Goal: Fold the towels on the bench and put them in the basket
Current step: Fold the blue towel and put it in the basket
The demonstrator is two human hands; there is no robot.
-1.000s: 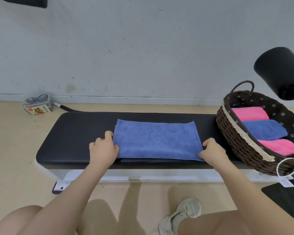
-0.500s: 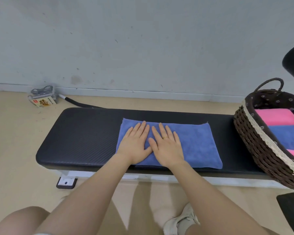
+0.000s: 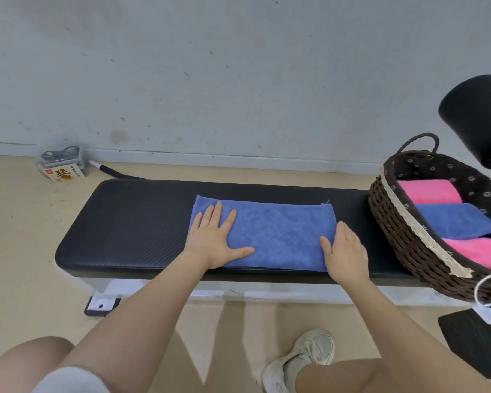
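- Blue towel [image 3: 270, 235] folded flat, mid-bench [image 3: 131, 222], left of basket [image 3: 403, 236].
- Left hand [image 3: 213, 239] flat on towel's left end, fingers straight.
- Right hand [image 3: 345, 251] at right end, fingers straight, together.

Light is even, soft and fairly bright, with no glare. Faint shadows of the arms fall on the floor [image 3: 233, 330] below the bench [image 3: 131, 231]. The wide-angle lens bends the bench's edges and the wall [image 3: 238, 66] base. Detail is slightly soft, more so toward the corners.
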